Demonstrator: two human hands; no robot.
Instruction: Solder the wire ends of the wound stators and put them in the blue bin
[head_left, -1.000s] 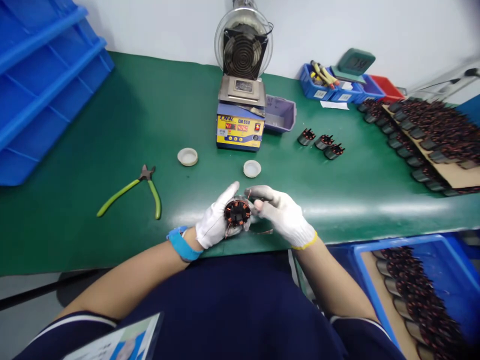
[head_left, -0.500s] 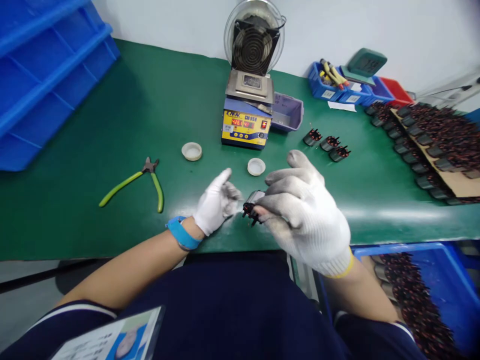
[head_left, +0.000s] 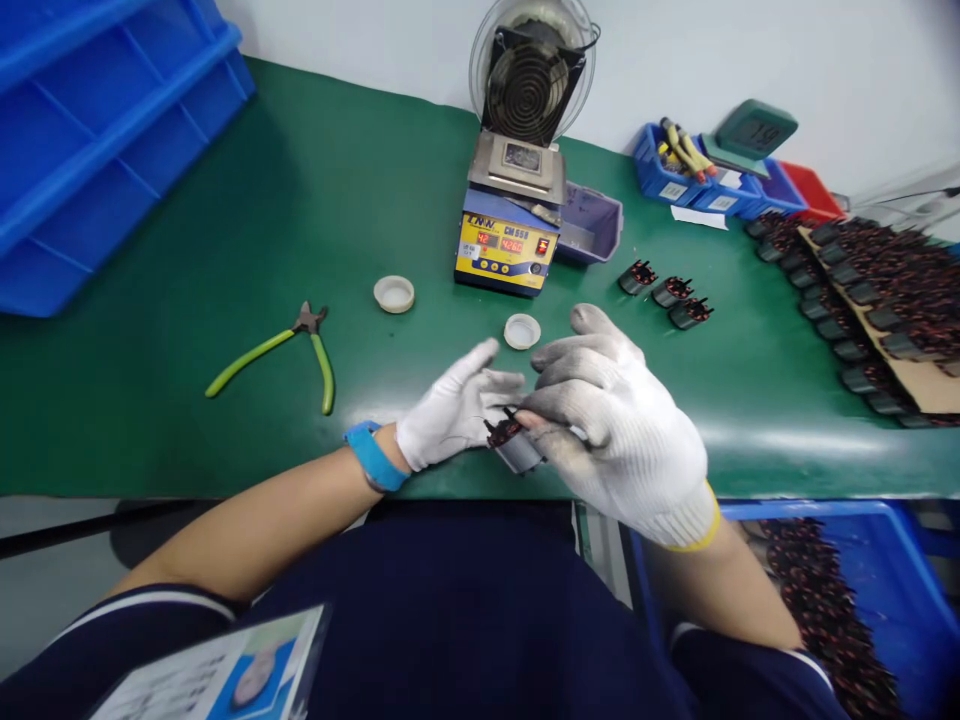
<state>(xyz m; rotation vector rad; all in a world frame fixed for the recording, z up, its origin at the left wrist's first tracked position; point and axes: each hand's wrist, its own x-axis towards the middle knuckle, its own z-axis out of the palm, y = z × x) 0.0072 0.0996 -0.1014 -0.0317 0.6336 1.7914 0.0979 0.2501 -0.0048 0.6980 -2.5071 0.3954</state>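
Observation:
Between the thumb and fingers of my gloved right hand (head_left: 622,430) is a small motor stator (head_left: 519,452), a grey metal cylinder with black prongs and copper windings at one end. It is held tilted above the near edge of the green table, prongs toward the upper left. My left hand (head_left: 459,412), also in a white glove, is just left of the stator with its fingers stretched apart. Thin wires show near the prongs; whether the left hand touches them I cannot tell. Just beyond the hands sits a shallow white dish (head_left: 522,331).
Green-handled cutters (head_left: 308,320) lie open at left, near another white dish (head_left: 394,294). A yellow-and-blue solder pot (head_left: 504,250) with a fan stands behind. Three stators (head_left: 671,291) are at right, with rows of stators (head_left: 855,345) beyond. A blue tray (head_left: 885,590) sits below the edge.
My right hand has turned the stator, so its prongs went from pointing down to pointing up and left. My left hand has moved right, its fingers straightening. The view has shifted slightly.

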